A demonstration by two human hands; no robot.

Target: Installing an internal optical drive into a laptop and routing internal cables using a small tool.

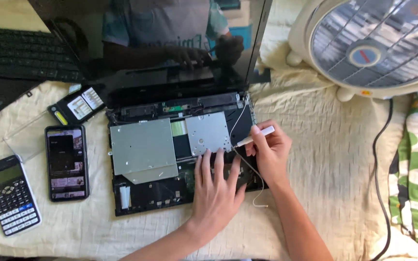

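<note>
Cream bedsheet (315, 145): right hand (269, 152) grips white screwdriver (255, 136); left hand (216, 188) flat on opened laptop (143, 147).

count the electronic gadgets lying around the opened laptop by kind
Phone: 1
Calculator: 1
Separate keyboard: 1
Fan: 1
Total: 4
The left hand rests on the laptop; the right hand holds a white tool.
</note>
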